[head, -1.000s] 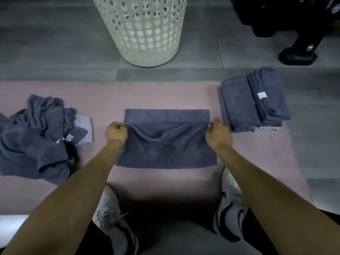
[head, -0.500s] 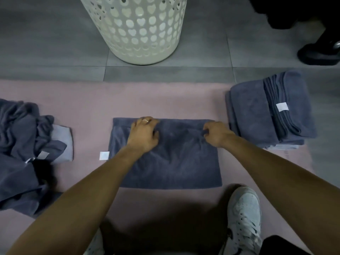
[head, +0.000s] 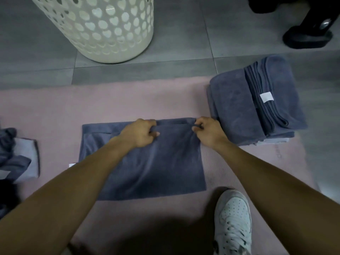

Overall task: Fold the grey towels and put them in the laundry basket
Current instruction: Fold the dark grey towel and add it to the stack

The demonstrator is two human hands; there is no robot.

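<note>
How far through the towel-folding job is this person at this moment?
Partway. Done: a stack of folded towels sits on the pink mat. In hand: the left hand and right hand both grip the far edge of a half-folded towel. Left: an unfolded pile at the left edge, and moving towels to the laundry basket, whose inside is out of view.

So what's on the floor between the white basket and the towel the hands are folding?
Nothing. The head view shows only bare grey floor tiles and pink mat between laundry basket and towel.
</note>
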